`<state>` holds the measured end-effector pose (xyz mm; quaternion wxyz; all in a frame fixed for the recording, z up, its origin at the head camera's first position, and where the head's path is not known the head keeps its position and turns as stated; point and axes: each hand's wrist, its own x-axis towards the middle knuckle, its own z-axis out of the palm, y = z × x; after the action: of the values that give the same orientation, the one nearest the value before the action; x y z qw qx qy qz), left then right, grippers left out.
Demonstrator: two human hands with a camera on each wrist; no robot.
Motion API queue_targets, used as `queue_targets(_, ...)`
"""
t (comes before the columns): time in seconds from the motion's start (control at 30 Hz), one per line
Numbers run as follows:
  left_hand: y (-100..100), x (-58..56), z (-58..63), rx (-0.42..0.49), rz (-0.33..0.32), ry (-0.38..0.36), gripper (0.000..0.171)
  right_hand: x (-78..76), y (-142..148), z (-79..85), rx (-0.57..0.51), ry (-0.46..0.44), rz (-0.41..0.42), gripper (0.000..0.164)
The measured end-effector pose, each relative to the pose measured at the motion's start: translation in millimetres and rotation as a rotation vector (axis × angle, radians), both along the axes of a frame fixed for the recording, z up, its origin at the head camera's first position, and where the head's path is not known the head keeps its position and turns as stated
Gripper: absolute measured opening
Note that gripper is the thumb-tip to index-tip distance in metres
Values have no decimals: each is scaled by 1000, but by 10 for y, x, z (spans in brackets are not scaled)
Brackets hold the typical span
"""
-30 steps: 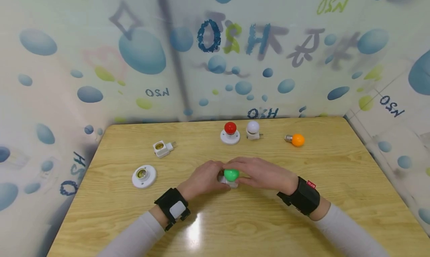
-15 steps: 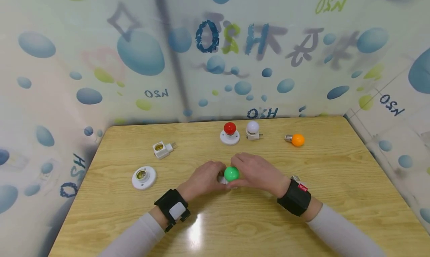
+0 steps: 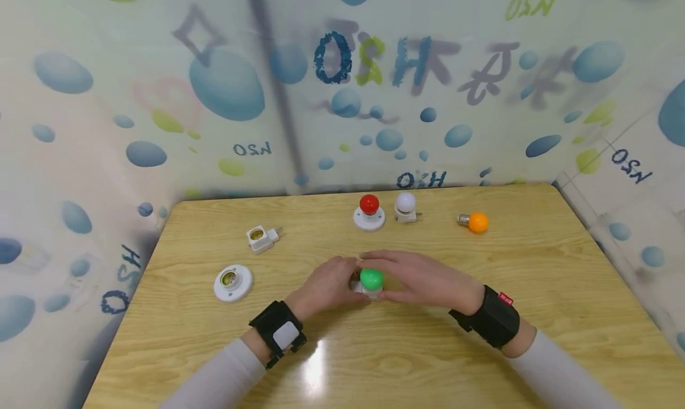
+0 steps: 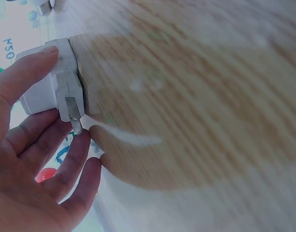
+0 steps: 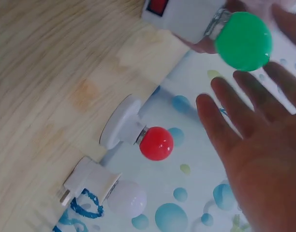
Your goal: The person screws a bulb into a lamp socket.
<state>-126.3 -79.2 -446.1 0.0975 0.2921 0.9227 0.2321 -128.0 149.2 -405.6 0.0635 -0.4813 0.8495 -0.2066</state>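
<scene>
My left hand [image 3: 327, 285] grips a white plug-in lamp socket [image 4: 41, 94] on the table, thumb on one side and fingers on the other. A metal prong shows by its fingertips in the left wrist view. The green bulb [image 5: 244, 41] stands in this socket, with part of its metal screw base visible. Around the bulb, my right hand [image 3: 430, 280] is spread, fingers extended on the far side and thumb on the near side. In the right wrist view its fingertips [image 5: 242, 75] lie right beside the green globe. A red switch [image 5: 157, 6] shows on the socket.
Behind the hands stand a red bulb [image 3: 369, 204] in a round white base and a white bulb [image 3: 405, 203] in a plug-in socket. An orange bulb [image 3: 478, 222] lies at right. On the left are a bare plug-in socket [image 3: 262, 240] and a round lamp holder [image 3: 233, 283].
My right fingers closed around the green bulb with the wrist turned half a second ago; now they have loosened and turned back, spread around it. The left hand keeps its grip on the socket.
</scene>
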Motion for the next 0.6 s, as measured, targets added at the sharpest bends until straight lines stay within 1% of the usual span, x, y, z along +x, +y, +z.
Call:
queue_targets(0.1,13,-1,4,-5,-6,-6,60,2,11,2,-21,-18,70,53)
queue_targets(0.17,21,-5,4,-8,-1,-10,59,1,1,-11,-48,-11,92,50)
queue_targets(0.4,19,-3,3,8,30,-46,45,-24,-59,-113,-161,21,84,40)
queue_targets(0.5,16,-5,-4,17,30,-52,45,-28,-70,-142,-182,59,76,38)
queue_targets(0.6,18,-11,-15,23,21,-41,43,-29,-76,-165,-187,104,56,38)
